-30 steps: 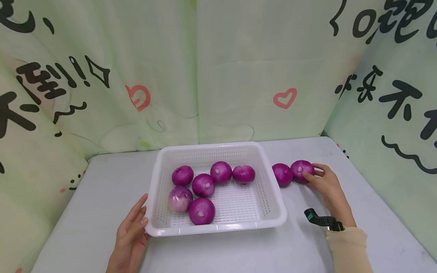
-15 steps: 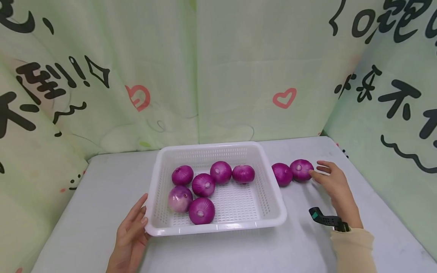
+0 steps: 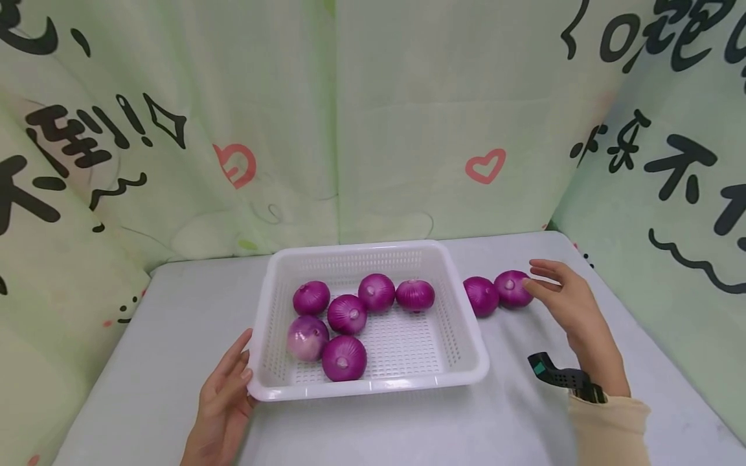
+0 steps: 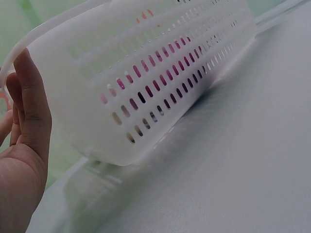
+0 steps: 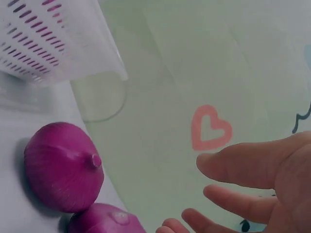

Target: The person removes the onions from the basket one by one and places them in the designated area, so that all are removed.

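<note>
Right hand [image 3: 574,310]: fingers loosely extended toward ten o'clock, released, just beside the outer onion [image 3: 512,288], whose nub points near two o'clock in the right wrist view. Left hand [image 3: 223,404]: straight fingers, aimed at one o'clock, touch the white basket [image 3: 373,386] at its eight o'clock corner. Its long axis runs nine to three, with six onions [image 3: 344,358] inside; the inner onion [image 3: 481,297] sits at three o'clock.

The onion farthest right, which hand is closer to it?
Right. The right hand is close beside that onion; the left hand is across the basket, at its left end.
</note>
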Available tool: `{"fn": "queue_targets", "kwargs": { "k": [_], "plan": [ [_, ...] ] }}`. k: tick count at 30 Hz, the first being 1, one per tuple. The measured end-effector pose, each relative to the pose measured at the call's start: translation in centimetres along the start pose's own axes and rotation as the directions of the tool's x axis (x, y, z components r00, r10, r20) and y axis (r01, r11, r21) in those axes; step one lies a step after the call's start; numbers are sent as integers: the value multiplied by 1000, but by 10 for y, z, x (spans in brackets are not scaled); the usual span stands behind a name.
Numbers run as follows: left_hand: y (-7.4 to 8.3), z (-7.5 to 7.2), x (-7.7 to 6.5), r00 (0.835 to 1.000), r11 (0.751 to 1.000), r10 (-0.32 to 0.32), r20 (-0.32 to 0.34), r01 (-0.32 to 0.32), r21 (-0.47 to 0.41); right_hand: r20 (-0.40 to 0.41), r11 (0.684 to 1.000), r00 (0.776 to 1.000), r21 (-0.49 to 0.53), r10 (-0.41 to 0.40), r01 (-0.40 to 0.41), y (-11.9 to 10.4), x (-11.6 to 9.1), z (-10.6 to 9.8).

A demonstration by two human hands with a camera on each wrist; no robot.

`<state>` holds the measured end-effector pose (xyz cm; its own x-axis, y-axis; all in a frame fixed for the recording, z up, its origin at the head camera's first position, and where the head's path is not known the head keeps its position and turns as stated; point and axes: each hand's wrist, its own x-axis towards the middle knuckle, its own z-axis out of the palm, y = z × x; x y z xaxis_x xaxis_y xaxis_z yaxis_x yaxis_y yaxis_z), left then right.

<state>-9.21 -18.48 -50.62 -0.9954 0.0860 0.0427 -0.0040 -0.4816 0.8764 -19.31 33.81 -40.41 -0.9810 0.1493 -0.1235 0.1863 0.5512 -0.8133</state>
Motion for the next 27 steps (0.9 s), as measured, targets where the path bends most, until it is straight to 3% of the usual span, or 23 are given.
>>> {"fn": "queue_targets", "kwargs": {
  "k": [13,20,27],
  "plan": [
    [2,1,-1,1000,1000,-2,-1,2,-2,164,987,974,5,-157,159,-38,-23,14],
    [1,1,0,1000,1000,15,14,-15,-4,228,963,936,18,-267,270,-59,-40,26],
    [0,1,0,1000,1000,19,7,-19,2,307,956,906,82,-293,281,-73,-52,46]
  ]
}}
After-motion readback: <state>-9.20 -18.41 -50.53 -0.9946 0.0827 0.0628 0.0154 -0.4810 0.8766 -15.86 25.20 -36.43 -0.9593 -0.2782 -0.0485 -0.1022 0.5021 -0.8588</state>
